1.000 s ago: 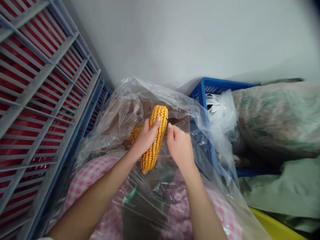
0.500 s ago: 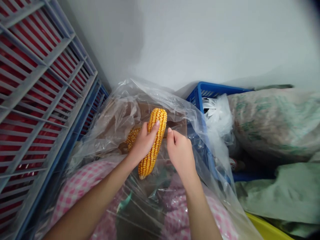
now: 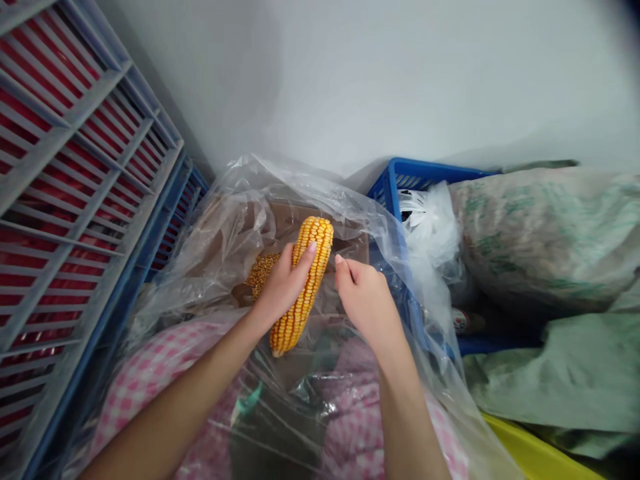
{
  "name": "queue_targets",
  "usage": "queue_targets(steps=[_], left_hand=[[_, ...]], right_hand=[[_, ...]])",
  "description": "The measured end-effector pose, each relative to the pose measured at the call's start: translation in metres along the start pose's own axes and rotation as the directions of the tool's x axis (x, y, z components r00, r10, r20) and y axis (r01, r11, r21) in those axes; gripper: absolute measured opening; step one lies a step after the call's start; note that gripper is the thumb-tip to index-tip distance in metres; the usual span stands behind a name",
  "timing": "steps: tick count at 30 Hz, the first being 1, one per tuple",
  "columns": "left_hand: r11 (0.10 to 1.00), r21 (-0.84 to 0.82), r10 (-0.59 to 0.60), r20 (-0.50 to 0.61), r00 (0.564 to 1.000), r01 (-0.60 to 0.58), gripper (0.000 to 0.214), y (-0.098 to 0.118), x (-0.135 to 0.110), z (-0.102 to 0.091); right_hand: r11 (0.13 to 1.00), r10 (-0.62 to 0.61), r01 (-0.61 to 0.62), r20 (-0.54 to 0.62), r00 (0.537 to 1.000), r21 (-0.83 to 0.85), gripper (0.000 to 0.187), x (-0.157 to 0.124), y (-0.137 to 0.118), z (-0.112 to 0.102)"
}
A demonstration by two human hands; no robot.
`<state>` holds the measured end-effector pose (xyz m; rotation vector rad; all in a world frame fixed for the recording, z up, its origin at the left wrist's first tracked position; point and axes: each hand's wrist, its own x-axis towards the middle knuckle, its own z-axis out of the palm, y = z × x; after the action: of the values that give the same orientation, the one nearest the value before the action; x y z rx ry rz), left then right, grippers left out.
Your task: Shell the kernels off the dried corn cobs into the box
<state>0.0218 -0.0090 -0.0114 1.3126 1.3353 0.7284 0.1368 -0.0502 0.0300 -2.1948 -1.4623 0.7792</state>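
A yellow ear of corn [image 3: 304,293] is tilted across the middle of the view, its rows of kernels looking full. My left hand [image 3: 286,279] is wrapped round it, thumb lying along the front. Just right of the cob, and apart from it, my right hand [image 3: 364,288] is closed with the thumb against the curled fingers; whatever may be inside is hidden. Behind my left hand, loose corn kernels [image 3: 260,272] lie in a heap, partly covered by the hand. A clear plastic bag [image 3: 235,190] spreads open beneath both hands and over the lap.
Stacked plastic crates [image 3: 75,160] with red contents rise on the left. To the right stands a blue crate [image 3: 425,170] with a white plastic bag [image 3: 435,227] and a large filled sack [image 3: 545,240]. Pale green cloth [image 3: 575,373] lies in front. A white wall [image 3: 350,80] closes the back.
The whole view has shifted slightly, moving crates and bag a little leftward. My left hand still grips the corn; my right hand stays closed beside it.
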Motion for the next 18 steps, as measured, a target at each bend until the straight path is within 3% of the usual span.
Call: queue_targets(steps=[6,13,18], left_hand=[[0.980,0.187,0.065,-0.003,0.998,-0.063,0.036,-0.001,0.000,0.003],[0.993,0.111,0.038,0.005,0.999,-0.039,0.037,0.001,-0.001,0.002],[0.999,0.051,-0.018,0.044,0.999,0.016,0.045,-0.004,0.000,-0.003]], right_hand=[[0.999,-0.045,0.044,0.045,0.998,0.020,0.042,0.005,0.008,0.000],[0.922,-0.083,0.053,-0.062,0.995,-0.384,0.038,-0.001,-0.001,0.016],[0.857,-0.133,0.093,-0.043,0.990,-0.506,0.036,-0.002,-0.005,0.018]])
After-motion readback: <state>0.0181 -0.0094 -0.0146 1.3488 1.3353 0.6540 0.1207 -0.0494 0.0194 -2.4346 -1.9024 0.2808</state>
